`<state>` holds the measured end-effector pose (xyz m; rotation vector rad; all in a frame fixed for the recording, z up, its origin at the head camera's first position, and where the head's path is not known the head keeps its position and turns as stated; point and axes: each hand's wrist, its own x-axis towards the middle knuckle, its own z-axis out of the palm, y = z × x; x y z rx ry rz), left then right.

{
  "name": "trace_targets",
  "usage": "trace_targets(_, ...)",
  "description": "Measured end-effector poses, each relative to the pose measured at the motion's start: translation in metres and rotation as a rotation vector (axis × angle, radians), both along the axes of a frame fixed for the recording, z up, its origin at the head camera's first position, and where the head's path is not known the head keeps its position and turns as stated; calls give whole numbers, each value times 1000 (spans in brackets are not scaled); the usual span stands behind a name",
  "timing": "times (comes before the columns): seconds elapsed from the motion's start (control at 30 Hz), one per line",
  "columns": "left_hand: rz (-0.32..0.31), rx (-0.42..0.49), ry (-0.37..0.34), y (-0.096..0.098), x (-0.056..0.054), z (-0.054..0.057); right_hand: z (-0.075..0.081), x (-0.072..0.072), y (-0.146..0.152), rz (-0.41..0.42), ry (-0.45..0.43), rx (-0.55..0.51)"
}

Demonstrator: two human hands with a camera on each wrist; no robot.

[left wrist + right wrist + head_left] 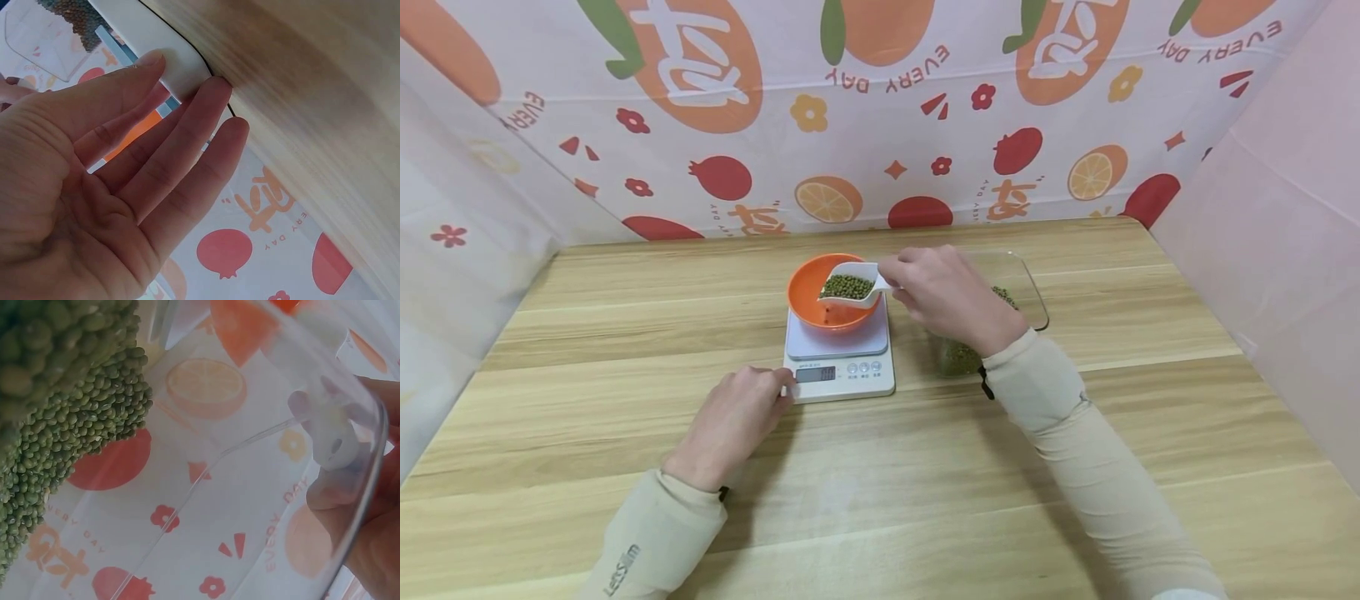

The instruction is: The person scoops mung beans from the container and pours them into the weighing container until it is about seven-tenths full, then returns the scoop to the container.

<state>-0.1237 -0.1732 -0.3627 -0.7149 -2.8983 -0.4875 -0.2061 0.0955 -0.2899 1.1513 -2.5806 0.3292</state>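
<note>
A white kitchen scale (850, 387) stands on the table with an orange bowl (806, 292) on its platform. My left hand (730, 425) holds the scale's front left corner; in the left wrist view, thumb and fingertips lie on the white casing (150, 37). With my right hand (947, 296) I grip a white scoop (870, 272) by its handle. Green mung beans (847, 287) fill the scoop, which is over the bowl. In the right wrist view, the handle end (337, 444) shows through clear container walls. Little of the bowl's inside is visible.
A clear container (1036, 292) of mung beans stands right of the scale, partly covered by my right hand and forearm. Its bean heap (94, 406) fills the left of the right wrist view. A fruit-print cloth (865, 158) hangs behind the wooden table (887, 500).
</note>
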Motion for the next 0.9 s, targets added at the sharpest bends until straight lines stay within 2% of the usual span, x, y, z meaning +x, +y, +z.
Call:
trace_targets(0.23,3,-4,2,0,0,0,2,1,-5,-17,-18,27)
trace_targets(0.6,-8,-1,18,-1,0,0,5,1,-10,-48,86,80)
trace_targets(0.9,-14,4,22,0,-1,0,8,0,-13,-67,105,129)
